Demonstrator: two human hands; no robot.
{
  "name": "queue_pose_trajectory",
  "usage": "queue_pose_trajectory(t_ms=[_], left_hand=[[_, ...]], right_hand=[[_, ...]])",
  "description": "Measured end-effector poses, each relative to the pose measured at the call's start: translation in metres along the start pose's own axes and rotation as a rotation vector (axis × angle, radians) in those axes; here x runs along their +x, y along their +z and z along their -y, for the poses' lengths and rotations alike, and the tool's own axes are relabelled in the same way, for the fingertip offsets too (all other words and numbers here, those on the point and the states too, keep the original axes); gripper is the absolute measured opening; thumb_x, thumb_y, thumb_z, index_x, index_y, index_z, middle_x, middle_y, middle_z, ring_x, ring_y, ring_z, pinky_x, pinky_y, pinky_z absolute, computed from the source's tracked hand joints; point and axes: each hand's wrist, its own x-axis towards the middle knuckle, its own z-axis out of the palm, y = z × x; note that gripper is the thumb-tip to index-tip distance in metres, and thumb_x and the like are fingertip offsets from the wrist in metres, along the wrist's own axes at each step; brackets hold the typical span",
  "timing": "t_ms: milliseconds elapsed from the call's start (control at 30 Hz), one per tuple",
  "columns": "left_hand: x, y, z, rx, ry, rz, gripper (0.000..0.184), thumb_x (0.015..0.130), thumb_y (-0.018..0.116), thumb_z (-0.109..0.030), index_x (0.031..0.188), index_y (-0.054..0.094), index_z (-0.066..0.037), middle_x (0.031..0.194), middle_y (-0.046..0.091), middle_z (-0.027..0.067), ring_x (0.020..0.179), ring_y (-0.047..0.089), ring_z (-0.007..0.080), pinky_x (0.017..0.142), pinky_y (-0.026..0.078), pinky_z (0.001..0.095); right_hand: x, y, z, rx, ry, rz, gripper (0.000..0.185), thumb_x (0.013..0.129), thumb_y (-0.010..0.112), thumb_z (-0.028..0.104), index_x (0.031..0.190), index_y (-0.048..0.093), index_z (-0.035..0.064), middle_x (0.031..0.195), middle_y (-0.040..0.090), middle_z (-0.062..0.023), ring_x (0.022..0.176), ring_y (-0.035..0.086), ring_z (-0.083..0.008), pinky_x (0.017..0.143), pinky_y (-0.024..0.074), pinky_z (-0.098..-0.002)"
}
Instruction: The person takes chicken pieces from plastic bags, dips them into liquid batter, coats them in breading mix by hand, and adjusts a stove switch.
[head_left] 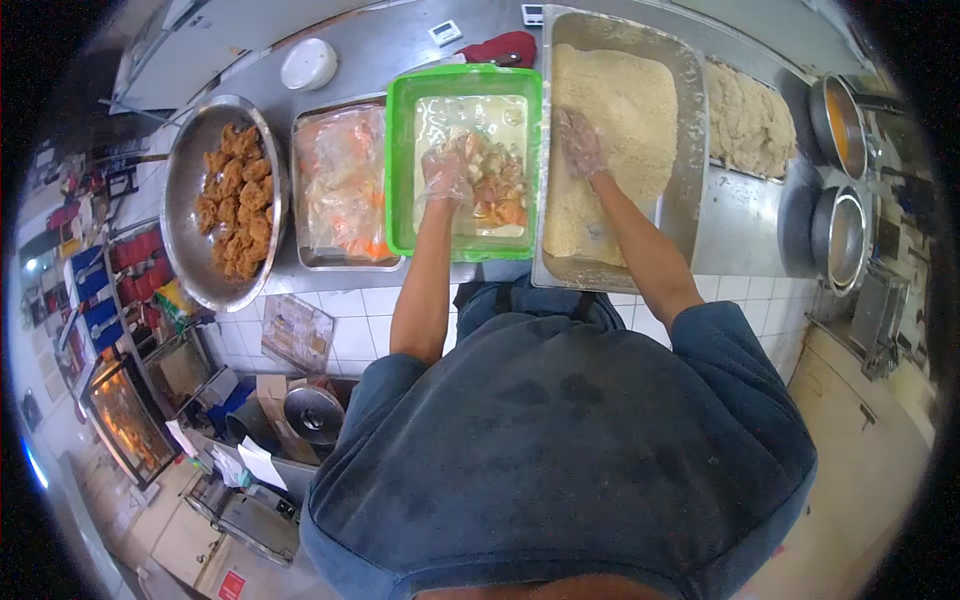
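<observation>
My left hand (pixel 447 174), in a clear plastic glove, reaches into a green tub (pixel 394 160) of pale, milky batter (pixel 430 115). It is at the left edge of a heap of raw chicken pieces (pixel 500 190); its fingers are partly hidden among them, so a grip cannot be made out. To the right, a deep metal pan (pixel 690 130) holds beige breading flour (pixel 630 100). My right hand (pixel 582 148), gloved too, lies on the flour near the pan's left wall. Its fingers are stretched out, and nothing shows in them.
A steel bowl of fried chicken (pixel 238 205) and a tray of plastic-wrapped orange-and-white food (pixel 340 180) stand left. A white tub (pixel 309 65), a timer (pixel 445 33) and red cloth (pixel 500 48) lie behind. At right are a floury tray (pixel 750 120) and two round metal pans (pixel 845 240).
</observation>
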Motion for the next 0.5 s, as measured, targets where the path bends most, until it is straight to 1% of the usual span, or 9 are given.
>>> queue_pose_trajectory(t_ms=[33, 67, 100, 200, 267, 333, 400, 433, 500], left_hand=[[-0.005, -0.009, 0.001, 0.089, 0.063, 0.057, 0.038, 0.084, 0.067, -0.018, 0.119, 0.057, -0.007, 0.104, 0.064, 0.0131, 0.095, 0.06, 0.0271, 0.08, 0.048, 0.0407], [-0.008, -0.017, -0.003, 0.084, 0.012, 0.118, 0.043, 0.084, 0.065, -0.017, 0.124, 0.055, -0.008, 0.109, 0.064, 0.0139, 0.1, 0.06, 0.0288, 0.084, 0.049, 0.0412], [-0.012, -0.026, -0.006, 0.082, -0.039, 0.178, 0.047, 0.084, 0.063, -0.016, 0.129, 0.052, -0.009, 0.114, 0.063, 0.0148, 0.104, 0.06, 0.0305, 0.088, 0.049, 0.0417], [-0.009, -0.046, -0.061, -0.23, -0.519, 0.367, 0.042, 0.085, 0.06, -0.01, 0.125, 0.055, -0.003, 0.113, 0.064, 0.0092, 0.099, 0.062, 0.0219, 0.086, 0.052, 0.0332], [-0.011, -0.048, -0.062, -0.221, -0.47, 0.3, 0.038, 0.084, 0.061, -0.008, 0.122, 0.057, -0.002, 0.111, 0.064, 0.0095, 0.099, 0.062, 0.0209, 0.086, 0.052, 0.0327], [-0.017, -0.047, -0.061, -0.211, -0.429, 0.237, 0.035, 0.084, 0.061, -0.007, 0.119, 0.059, 0.0, 0.108, 0.065, 0.0098, 0.098, 0.062, 0.0199, 0.086, 0.052, 0.0323], [-0.023, -0.044, -0.06, -0.201, -0.385, 0.181, 0.032, 0.084, 0.062, -0.005, 0.115, 0.061, 0.002, 0.106, 0.065, 0.0101, 0.098, 0.062, 0.0189, 0.086, 0.052, 0.0318], [-0.021, -0.042, -0.048, -0.141, -0.345, 0.224, 0.033, 0.084, 0.061, -0.006, 0.116, 0.06, 0.002, 0.107, 0.065, 0.0106, 0.098, 0.062, 0.0191, 0.085, 0.052, 0.0321], [-0.013, -0.04, -0.017, -0.021, -0.258, 0.317, 0.034, 0.086, 0.061, -0.008, 0.117, 0.059, 0.003, 0.108, 0.065, 0.0117, 0.099, 0.062, 0.0196, 0.085, 0.052, 0.0327]], right_hand=[[-0.01, 0.024, -0.02, -0.078, -0.107, -0.021, 0.045, 0.099, 0.042, 0.024, 0.139, 0.044, 0.0031, 0.143, 0.043, -0.019, 0.134, 0.039, -0.033, 0.113, 0.0287, -0.0411], [-0.016, 0.044, -0.032, -0.159, -0.215, -0.042, 0.046, 0.099, 0.041, 0.024, 0.14, 0.042, 0.003, 0.143, 0.043, -0.0195, 0.134, 0.039, -0.0333, 0.113, 0.0285, -0.0414], [-0.027, 0.058, -0.03, -0.008, -0.147, -0.017, 0.046, 0.1, 0.04, 0.025, 0.141, 0.04, 0.0032, 0.144, 0.042, -0.0199, 0.133, 0.039, -0.0329, 0.113, 0.0282, -0.0418], [-0.1, 0.068, -0.016, 0.423, 0.074, 0.058, 0.048, 0.102, 0.037, 0.026, 0.144, 0.034, 0.0039, 0.144, 0.04, -0.021, 0.133, 0.04, -0.0317, 0.114, 0.0272, -0.0431], [-0.129, 0.058, -0.012, 0.486, 0.097, 0.261, 0.051, 0.102, 0.038, 0.03, 0.146, 0.033, 0.0066, 0.146, 0.039, -0.0196, 0.135, 0.038, -0.0307, 0.115, 0.0261, -0.0452], [-0.152, 0.038, -0.018, 0.318, -0.003, 0.632, 0.055, 0.1, 0.041, 0.039, 0.147, 0.034, 0.0114, 0.147, 0.038, -0.0158, 0.137, 0.035, -0.0296, 0.115, 0.0245, -0.0485], [-0.156, 0.019, -0.011, 0.363, 0.101, 0.865, 0.054, 0.1, 0.042, 0.039, 0.146, 0.036, 0.0111, 0.145, 0.04, -0.0156, 0.135, 0.037, -0.0293, 0.112, 0.0285, -0.0479], [-0.155, 0.009, -0.005, 0.525, 0.292, 0.916, 0.054, 0.1, 0.043, 0.039, 0.146, 0.037, 0.011, 0.144, 0.041, -0.0155, 0.135, 0.038, -0.0292, 0.111, 0.0305, -0.0477], [-0.151, -0.005, 0.008, 0.859, 0.686, 0.918, 0.054, 0.099, 0.044, 0.039, 0.144, 0.038, 0.0107, 0.142, 0.044, -0.0153, 0.133, 0.04, -0.029, 0.108, 0.0345, -0.0471]])
